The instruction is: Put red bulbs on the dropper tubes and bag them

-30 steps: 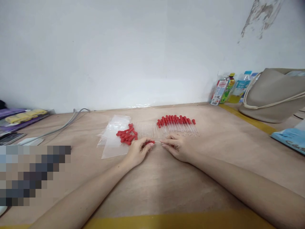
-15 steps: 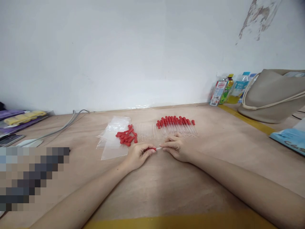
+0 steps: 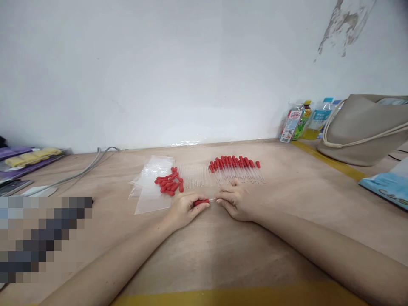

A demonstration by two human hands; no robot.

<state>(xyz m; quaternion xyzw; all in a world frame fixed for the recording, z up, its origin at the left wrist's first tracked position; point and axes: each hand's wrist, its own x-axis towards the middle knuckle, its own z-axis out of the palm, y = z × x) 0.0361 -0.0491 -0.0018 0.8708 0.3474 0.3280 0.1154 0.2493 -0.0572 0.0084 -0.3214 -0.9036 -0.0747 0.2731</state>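
Between finger and thumb, my left hand [image 3: 188, 208] pinches a red rubber dropper bulb [image 3: 201, 202]. My right hand [image 3: 235, 201] is closed on a thin clear glass tube [image 3: 212, 200], whose end meets the mouth of that bulb; how deep it sits I cannot tell. Beyond my left hand lies a pile of loose red bulbs [image 3: 168, 183]. A row of bare glass tubes [image 3: 193, 175] rests to the right of the pile. Past my right hand, several droppers with red bulbs [image 3: 234, 163] lie side by side, tips toward me.
Clear plastic bags [image 3: 153, 202] lie under and beside the loose bulbs. At the back right stand bottles [image 3: 318, 121], a carton [image 3: 290, 125] and a grey-beige bag [image 3: 366, 131]. A blue packet [image 3: 385, 187] lies at the right edge. Grey cables [image 3: 86, 168] and a phone [image 3: 14, 187] are at left.
My right hand has shifted slightly right and toward me, still gripping the tube. More of the red bulb shows between my left finger and thumb.
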